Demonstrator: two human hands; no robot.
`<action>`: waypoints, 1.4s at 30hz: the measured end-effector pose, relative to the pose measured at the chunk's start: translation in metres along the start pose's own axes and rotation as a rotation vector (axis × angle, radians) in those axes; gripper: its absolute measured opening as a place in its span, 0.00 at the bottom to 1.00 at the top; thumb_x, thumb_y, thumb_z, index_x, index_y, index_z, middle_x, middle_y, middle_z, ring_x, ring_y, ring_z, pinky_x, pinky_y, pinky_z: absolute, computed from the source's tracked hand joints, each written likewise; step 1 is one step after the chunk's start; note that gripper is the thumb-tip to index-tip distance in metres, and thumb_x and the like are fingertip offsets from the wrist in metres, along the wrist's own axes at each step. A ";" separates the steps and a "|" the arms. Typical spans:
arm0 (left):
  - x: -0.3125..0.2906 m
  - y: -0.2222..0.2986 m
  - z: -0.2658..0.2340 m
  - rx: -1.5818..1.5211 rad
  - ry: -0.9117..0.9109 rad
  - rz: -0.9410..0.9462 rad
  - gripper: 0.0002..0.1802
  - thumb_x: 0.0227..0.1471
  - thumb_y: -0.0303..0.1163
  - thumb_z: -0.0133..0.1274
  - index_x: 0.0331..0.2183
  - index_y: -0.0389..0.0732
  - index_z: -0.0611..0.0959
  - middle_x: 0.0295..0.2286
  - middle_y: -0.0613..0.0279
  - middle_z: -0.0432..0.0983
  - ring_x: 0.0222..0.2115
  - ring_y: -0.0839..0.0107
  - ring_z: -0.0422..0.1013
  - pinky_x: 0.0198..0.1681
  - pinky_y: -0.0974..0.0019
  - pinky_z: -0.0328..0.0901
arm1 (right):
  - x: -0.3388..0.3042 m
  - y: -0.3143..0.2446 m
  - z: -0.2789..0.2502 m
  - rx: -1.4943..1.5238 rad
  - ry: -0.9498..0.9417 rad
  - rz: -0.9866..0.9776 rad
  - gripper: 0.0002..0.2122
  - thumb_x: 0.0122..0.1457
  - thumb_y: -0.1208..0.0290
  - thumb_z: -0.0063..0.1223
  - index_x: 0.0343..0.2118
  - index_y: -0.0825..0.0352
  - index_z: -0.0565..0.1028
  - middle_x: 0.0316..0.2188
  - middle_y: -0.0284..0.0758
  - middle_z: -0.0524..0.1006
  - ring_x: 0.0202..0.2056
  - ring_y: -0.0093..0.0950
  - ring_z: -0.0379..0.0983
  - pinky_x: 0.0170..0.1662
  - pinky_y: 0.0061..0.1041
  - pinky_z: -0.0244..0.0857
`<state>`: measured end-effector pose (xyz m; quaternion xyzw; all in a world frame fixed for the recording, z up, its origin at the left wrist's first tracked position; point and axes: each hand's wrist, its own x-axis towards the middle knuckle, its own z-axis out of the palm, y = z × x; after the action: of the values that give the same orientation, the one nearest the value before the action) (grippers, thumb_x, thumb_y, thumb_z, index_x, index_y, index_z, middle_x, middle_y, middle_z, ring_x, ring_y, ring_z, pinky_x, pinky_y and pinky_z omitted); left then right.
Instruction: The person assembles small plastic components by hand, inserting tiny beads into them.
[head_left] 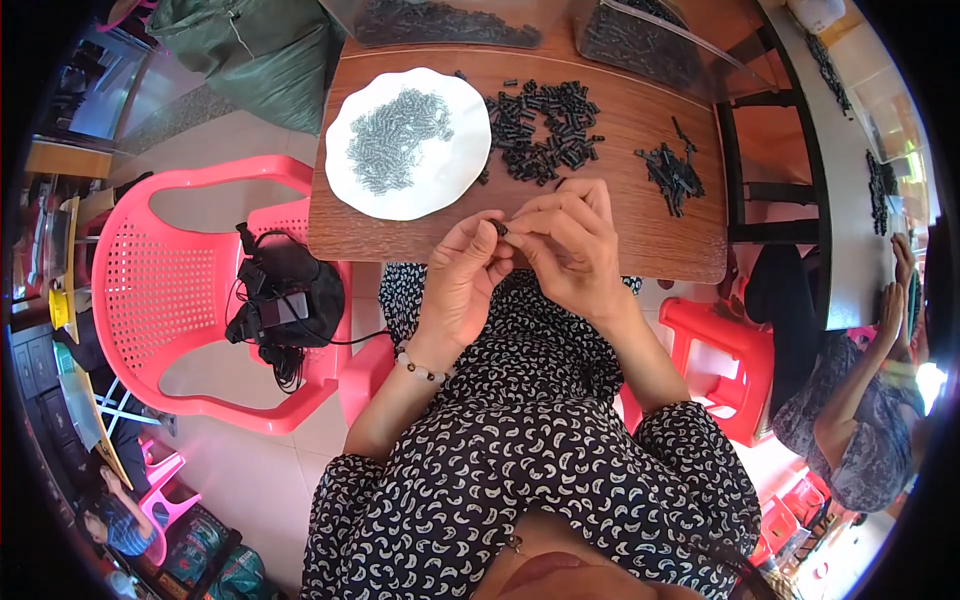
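Note:
Just over the table's near edge, my left hand pinches a small black plastic part between thumb and fingers. My right hand meets it there, its thumb and index finger pressed together against the part; anything tiny between those fingertips is hidden. Beyond my left hand stands a white scalloped plate bearing a heap of small metal springs. Beside the plate, past my right hand, lies a loose pile of short black cylindrical parts. Farther right is a smaller heap of thin, dark, stick-like pieces.
Clear bins of black parts, one at the back and one at the back right, border the wooden table. A pink chair holding a black bag stands left. At right, a person works at another table.

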<state>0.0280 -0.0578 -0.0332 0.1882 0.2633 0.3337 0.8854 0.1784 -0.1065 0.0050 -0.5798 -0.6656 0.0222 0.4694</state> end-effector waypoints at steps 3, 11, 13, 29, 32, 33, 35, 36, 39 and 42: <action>0.001 -0.005 -0.003 -0.014 0.016 -0.012 0.13 0.54 0.36 0.56 0.40 0.42 0.79 0.30 0.71 0.77 0.29 0.82 0.70 0.35 0.78 0.66 | 0.000 -0.003 -0.001 0.020 -0.002 0.040 0.11 0.40 0.78 0.64 0.30 0.62 0.78 0.32 0.29 0.77 0.36 0.31 0.64 0.41 0.28 0.60; -0.002 -0.014 -0.008 -0.032 -0.037 -0.056 0.14 0.55 0.37 0.55 0.41 0.41 0.79 0.32 0.70 0.76 0.32 0.82 0.70 0.37 0.77 0.67 | -0.011 0.001 -0.002 0.026 -0.051 0.060 0.11 0.40 0.76 0.66 0.30 0.62 0.79 0.33 0.29 0.77 0.37 0.32 0.65 0.41 0.28 0.60; -0.002 -0.017 -0.010 -0.037 -0.055 -0.065 0.14 0.55 0.37 0.55 0.42 0.41 0.79 0.33 0.70 0.76 0.32 0.82 0.70 0.38 0.76 0.67 | -0.015 -0.001 -0.003 0.032 -0.040 0.079 0.10 0.40 0.76 0.66 0.29 0.62 0.78 0.33 0.29 0.77 0.37 0.32 0.65 0.41 0.28 0.60; -0.014 -0.036 0.000 -0.118 -0.104 -0.255 0.19 0.55 0.41 0.54 0.45 0.41 0.78 0.35 0.70 0.76 0.35 0.81 0.70 0.41 0.74 0.66 | -0.049 -0.003 -0.009 0.023 0.099 0.151 0.10 0.40 0.78 0.65 0.28 0.63 0.78 0.33 0.29 0.79 0.35 0.29 0.65 0.41 0.26 0.58; -0.016 -0.036 -0.005 -0.137 -0.122 -0.278 0.15 0.55 0.40 0.54 0.42 0.42 0.79 0.34 0.70 0.76 0.35 0.80 0.70 0.41 0.74 0.66 | -0.051 -0.004 -0.009 0.010 0.090 0.124 0.10 0.40 0.79 0.64 0.27 0.63 0.77 0.33 0.28 0.79 0.36 0.31 0.65 0.41 0.27 0.59; -0.016 -0.036 -0.006 -0.128 -0.117 -0.287 0.15 0.55 0.40 0.54 0.42 0.43 0.79 0.34 0.70 0.76 0.35 0.80 0.70 0.41 0.74 0.66 | -0.050 -0.004 -0.011 0.000 0.095 0.126 0.10 0.40 0.79 0.64 0.27 0.63 0.77 0.33 0.28 0.79 0.36 0.31 0.65 0.41 0.27 0.59; -0.017 -0.036 -0.006 -0.117 -0.086 -0.300 0.14 0.56 0.39 0.54 0.42 0.43 0.79 0.33 0.70 0.76 0.34 0.80 0.70 0.40 0.74 0.66 | -0.050 -0.005 -0.013 0.018 0.071 0.116 0.10 0.40 0.79 0.64 0.27 0.63 0.77 0.33 0.28 0.78 0.36 0.31 0.64 0.40 0.28 0.59; -0.017 -0.036 -0.007 -0.116 -0.092 -0.305 0.14 0.56 0.39 0.54 0.42 0.43 0.79 0.33 0.70 0.76 0.34 0.80 0.70 0.40 0.74 0.66 | -0.051 -0.005 -0.014 0.028 0.053 0.138 0.10 0.39 0.79 0.64 0.27 0.63 0.78 0.33 0.28 0.78 0.36 0.31 0.64 0.40 0.28 0.60; -0.016 -0.037 -0.010 -0.123 -0.103 -0.304 0.14 0.55 0.38 0.54 0.42 0.42 0.79 0.32 0.69 0.76 0.33 0.79 0.70 0.39 0.73 0.66 | -0.049 -0.006 -0.017 0.046 0.024 0.154 0.10 0.40 0.78 0.65 0.27 0.63 0.78 0.33 0.28 0.78 0.35 0.31 0.66 0.41 0.27 0.61; -0.015 -0.036 -0.010 -0.116 -0.048 -0.309 0.14 0.55 0.37 0.55 0.42 0.42 0.79 0.33 0.68 0.77 0.31 0.79 0.70 0.36 0.74 0.67 | -0.039 0.000 -0.027 0.066 -0.058 0.146 0.09 0.41 0.77 0.65 0.28 0.63 0.79 0.31 0.29 0.78 0.34 0.31 0.68 0.40 0.27 0.63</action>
<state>0.0305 -0.0924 -0.0545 0.1018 0.2479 0.2034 0.9417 0.1910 -0.1516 -0.0035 -0.6100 -0.6339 0.0951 0.4658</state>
